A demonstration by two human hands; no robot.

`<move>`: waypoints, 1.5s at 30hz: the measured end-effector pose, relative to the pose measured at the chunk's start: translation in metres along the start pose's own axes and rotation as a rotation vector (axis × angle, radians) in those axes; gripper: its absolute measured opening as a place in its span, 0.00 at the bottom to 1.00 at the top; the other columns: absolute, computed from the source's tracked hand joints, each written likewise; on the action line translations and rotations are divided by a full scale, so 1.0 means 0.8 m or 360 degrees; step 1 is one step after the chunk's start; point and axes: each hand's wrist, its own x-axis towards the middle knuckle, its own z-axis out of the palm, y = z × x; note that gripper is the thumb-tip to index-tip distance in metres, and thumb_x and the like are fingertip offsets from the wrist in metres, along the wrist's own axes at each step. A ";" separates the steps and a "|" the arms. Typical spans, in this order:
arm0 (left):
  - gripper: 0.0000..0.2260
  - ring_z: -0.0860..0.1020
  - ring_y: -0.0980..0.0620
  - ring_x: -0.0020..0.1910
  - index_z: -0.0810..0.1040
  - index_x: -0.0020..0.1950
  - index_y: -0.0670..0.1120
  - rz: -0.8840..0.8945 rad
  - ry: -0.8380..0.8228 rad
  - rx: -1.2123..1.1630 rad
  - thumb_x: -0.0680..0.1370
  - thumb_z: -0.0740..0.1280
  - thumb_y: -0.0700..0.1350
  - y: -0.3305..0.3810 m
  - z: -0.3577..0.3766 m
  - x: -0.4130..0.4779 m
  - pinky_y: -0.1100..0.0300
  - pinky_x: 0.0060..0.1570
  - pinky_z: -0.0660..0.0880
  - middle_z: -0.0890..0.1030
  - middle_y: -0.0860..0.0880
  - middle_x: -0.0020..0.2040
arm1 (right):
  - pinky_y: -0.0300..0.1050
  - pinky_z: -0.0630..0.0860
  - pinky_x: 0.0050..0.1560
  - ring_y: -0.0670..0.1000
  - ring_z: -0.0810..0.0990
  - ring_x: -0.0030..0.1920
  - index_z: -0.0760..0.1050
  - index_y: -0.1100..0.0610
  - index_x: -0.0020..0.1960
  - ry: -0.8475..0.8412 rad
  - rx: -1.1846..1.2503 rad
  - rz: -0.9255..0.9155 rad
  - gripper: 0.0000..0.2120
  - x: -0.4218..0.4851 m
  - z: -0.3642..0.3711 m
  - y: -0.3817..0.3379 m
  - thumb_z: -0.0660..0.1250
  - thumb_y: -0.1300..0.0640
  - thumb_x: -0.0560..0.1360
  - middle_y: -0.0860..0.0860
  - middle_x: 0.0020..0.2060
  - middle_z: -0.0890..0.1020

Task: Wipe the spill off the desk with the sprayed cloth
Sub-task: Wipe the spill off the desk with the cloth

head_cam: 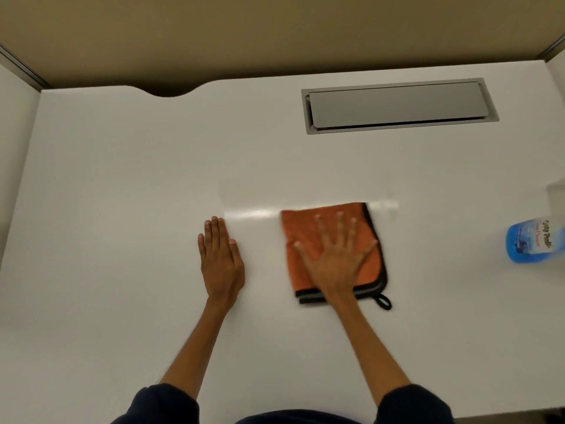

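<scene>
Your right hand (334, 252) lay flat with fingers spread wide on the orange cloth (305, 240), pressing it to the desk (122, 179) rather than gripping it; the cloth sat folded directly under the palm, just right of the desk's middle, its black-edged side and hanging loop toward the right and near edge. Its long axis ran away from you, roughly in line with your forearm. A glossy wet streak (253, 213) stretched sideways across the desk from the cloth's far edge toward your left hand (220, 255), with a shorter patch showing on the cloth's right. That was the relation to mind: the wet band lay mostly to the left of the cloth, so I would judge the next stroke needed to run leftward. Your left hand rested open and flat, fingers together, holding nothing, near the streak's left end. The desk was smooth white, with a grey cable hatch (397, 105) set in at the back right, a blue spray bottle (532, 240) well apart at the right edge, and tan partition walls (275, 32) behind.
</scene>
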 end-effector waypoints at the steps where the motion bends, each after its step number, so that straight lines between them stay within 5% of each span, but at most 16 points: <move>1: 0.25 0.47 0.54 0.80 0.52 0.80 0.43 -0.0003 0.0006 0.0001 0.84 0.45 0.47 0.001 0.000 0.000 0.54 0.79 0.42 0.53 0.47 0.81 | 0.79 0.44 0.69 0.59 0.51 0.79 0.60 0.37 0.76 0.0002 -0.0002 0.0129 0.37 0.019 -0.007 0.019 0.53 0.23 0.71 0.52 0.79 0.59; 7: 0.24 0.47 0.53 0.80 0.52 0.80 0.42 -0.0007 0.0009 0.0039 0.84 0.45 0.47 0.003 0.002 -0.001 0.52 0.79 0.43 0.54 0.47 0.81 | 0.81 0.45 0.66 0.63 0.49 0.79 0.57 0.41 0.77 -0.0171 0.0054 0.0332 0.40 0.121 -0.016 0.005 0.47 0.22 0.71 0.54 0.79 0.56; 16: 0.25 0.50 0.51 0.80 0.54 0.80 0.41 -0.0022 -0.0006 0.0017 0.83 0.46 0.48 0.006 -0.003 0.001 0.50 0.79 0.45 0.56 0.45 0.80 | 0.78 0.40 0.70 0.61 0.46 0.80 0.58 0.41 0.77 -0.0205 0.0091 -0.0396 0.36 0.012 0.010 -0.131 0.48 0.26 0.75 0.54 0.80 0.56; 27: 0.26 0.48 0.49 0.80 0.52 0.79 0.39 0.0025 -0.0089 0.0006 0.82 0.46 0.47 0.007 -0.013 -0.002 0.51 0.79 0.44 0.54 0.42 0.80 | 0.73 0.36 0.73 0.60 0.44 0.80 0.47 0.43 0.80 -0.0311 0.0160 -0.0399 0.39 -0.024 -0.006 -0.117 0.48 0.26 0.75 0.56 0.80 0.50; 31: 0.25 0.52 0.51 0.80 0.53 0.80 0.41 -0.0066 -0.0062 -0.0220 0.84 0.52 0.47 0.006 -0.027 -0.008 0.54 0.78 0.51 0.57 0.44 0.80 | 0.65 0.50 0.77 0.56 0.49 0.80 0.54 0.46 0.79 -0.0197 0.0562 -0.0306 0.37 -0.026 -0.021 -0.091 0.58 0.31 0.76 0.57 0.79 0.55; 35: 0.18 0.74 0.48 0.66 0.71 0.72 0.46 -0.0231 0.0186 -0.0343 0.82 0.59 0.46 0.010 -0.035 -0.020 0.56 0.62 0.70 0.77 0.44 0.66 | 0.74 0.47 0.73 0.57 0.52 0.79 0.58 0.53 0.77 -0.0150 0.0518 0.0056 0.33 -0.027 -0.034 -0.067 0.63 0.42 0.77 0.58 0.77 0.59; 39: 0.14 0.77 0.50 0.48 0.77 0.63 0.49 -0.0318 0.0216 -0.0362 0.80 0.62 0.52 0.036 -0.040 -0.032 0.56 0.46 0.74 0.79 0.53 0.44 | 0.76 0.50 0.71 0.57 0.55 0.78 0.58 0.55 0.77 -0.0277 0.0412 0.0214 0.31 -0.027 -0.041 -0.058 0.61 0.44 0.79 0.57 0.75 0.63; 45: 0.20 0.82 0.48 0.47 0.78 0.57 0.47 -0.0572 0.0027 -0.0369 0.75 0.65 0.61 0.057 -0.042 -0.039 0.49 0.50 0.79 0.84 0.49 0.47 | 0.58 0.66 0.59 0.58 0.74 0.59 0.64 0.56 0.72 -0.0215 0.0275 0.0230 0.25 -0.025 -0.052 -0.066 0.61 0.47 0.78 0.58 0.62 0.76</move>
